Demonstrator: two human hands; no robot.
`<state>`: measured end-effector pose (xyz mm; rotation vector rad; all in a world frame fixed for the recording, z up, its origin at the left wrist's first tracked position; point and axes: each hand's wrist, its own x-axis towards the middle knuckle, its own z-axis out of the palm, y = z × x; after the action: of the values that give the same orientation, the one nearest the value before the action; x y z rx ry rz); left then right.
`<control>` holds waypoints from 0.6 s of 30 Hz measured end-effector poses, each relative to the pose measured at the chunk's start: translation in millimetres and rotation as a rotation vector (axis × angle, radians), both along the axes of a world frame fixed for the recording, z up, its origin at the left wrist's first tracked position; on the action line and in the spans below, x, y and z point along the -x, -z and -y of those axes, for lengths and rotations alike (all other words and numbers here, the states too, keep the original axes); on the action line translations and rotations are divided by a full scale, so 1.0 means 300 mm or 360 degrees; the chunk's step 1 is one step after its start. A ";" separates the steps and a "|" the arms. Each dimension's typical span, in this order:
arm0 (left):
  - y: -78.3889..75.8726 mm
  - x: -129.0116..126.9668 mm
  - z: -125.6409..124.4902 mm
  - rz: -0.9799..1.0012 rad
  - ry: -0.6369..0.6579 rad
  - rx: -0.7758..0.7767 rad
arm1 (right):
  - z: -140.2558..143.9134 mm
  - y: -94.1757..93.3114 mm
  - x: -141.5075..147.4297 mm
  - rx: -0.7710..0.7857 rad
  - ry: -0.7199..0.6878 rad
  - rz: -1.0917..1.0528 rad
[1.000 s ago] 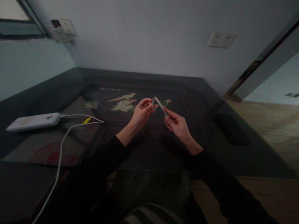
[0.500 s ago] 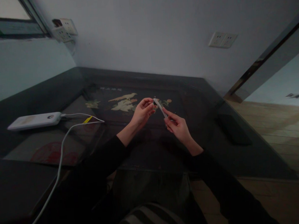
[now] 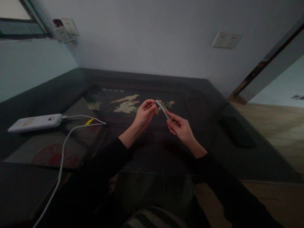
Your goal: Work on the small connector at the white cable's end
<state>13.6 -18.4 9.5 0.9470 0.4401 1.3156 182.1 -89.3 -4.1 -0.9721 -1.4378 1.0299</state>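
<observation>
A slim, light-grey stick (image 3: pixel 163 109) slants between my two hands above the table; its exact kind is too small to tell. My right hand (image 3: pixel 179 125) pinches its lower end between thumb and fingers. At the upper end, the fingertips of my left hand (image 3: pixel 145 113) are closed together, touching the stick beside a small dark part. Whether that dark part belongs to the stick I cannot tell.
On the dark table (image 3: pixel 153 151), a white power bank (image 3: pixel 35 123) lies at left, with a white cable (image 3: pixel 62 158) bearing a yellow tag. A flat black object (image 3: pixel 238 132) rests at right. Wall sockets (image 3: pixel 226 40) are behind, and a bird-and-flower picture (image 3: pixel 125 103) decorates the tabletop.
Almost nothing differs. Both hands keep their place on the stick, which seems turned very slightly, showing a narrower face.
</observation>
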 end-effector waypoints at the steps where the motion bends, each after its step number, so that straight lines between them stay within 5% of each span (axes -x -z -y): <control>1: 0.000 0.000 0.000 0.0003 0.0000 0.0010 | 0.000 -0.001 -0.001 0.0000 0.0022 0.0011; 18: 0.003 0.003 0.002 0.0026 0.0058 0.0007 | 0.013 -0.026 0.002 -0.0066 0.0203 0.0123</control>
<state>12.7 -19.1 8.7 0.9361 0.4109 1.2879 181.6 -93.1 3.7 -1.0690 -1.4354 0.8744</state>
